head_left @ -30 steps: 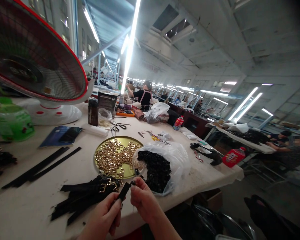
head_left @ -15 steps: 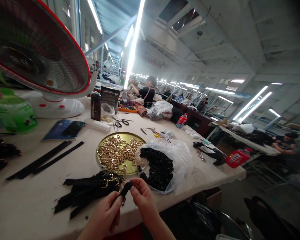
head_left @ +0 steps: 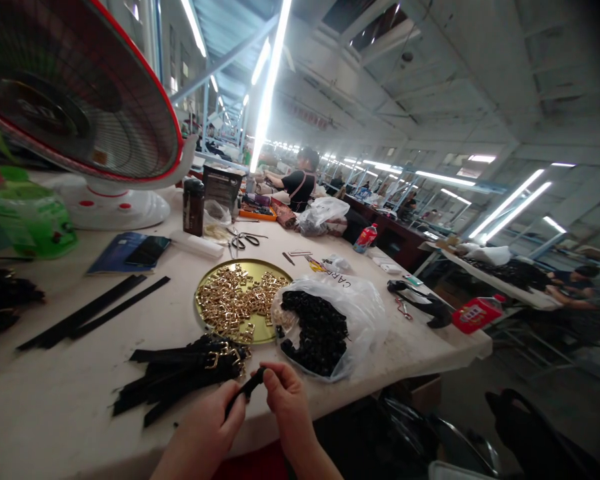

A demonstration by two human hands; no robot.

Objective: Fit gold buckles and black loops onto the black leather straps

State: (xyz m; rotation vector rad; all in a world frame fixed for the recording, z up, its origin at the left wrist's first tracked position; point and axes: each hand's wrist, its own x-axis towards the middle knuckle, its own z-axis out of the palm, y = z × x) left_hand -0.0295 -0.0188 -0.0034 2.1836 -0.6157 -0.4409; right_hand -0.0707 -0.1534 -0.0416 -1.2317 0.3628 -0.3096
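Observation:
At the near table edge my left hand [head_left: 213, 427] and my right hand [head_left: 285, 400] both pinch one short black strap [head_left: 247, 387], fingers closed on it. Just left of the hands lies a heap of black straps [head_left: 180, 380], some with gold buckles on them. Behind it sits a round gold tray [head_left: 275, 270] with several loose gold buckles [head_left: 233, 303]. To the right of the tray an open clear plastic bag [head_left: 360, 310] holds small black pieces [head_left: 315, 330].
A red-rimmed fan [head_left: 75, 100], a green bottle [head_left: 33, 220], a dark flask [head_left: 193, 207], scissors [head_left: 243, 240], long black strips [head_left: 95, 310] and a phone on a blue booklet [head_left: 130, 253] stand on the white table [head_left: 55, 413]. Other people work at benches behind and right.
My hands have sunk slightly toward the table edge and the strap has tipped from upright to lying more level between them. The view has drifted a little.

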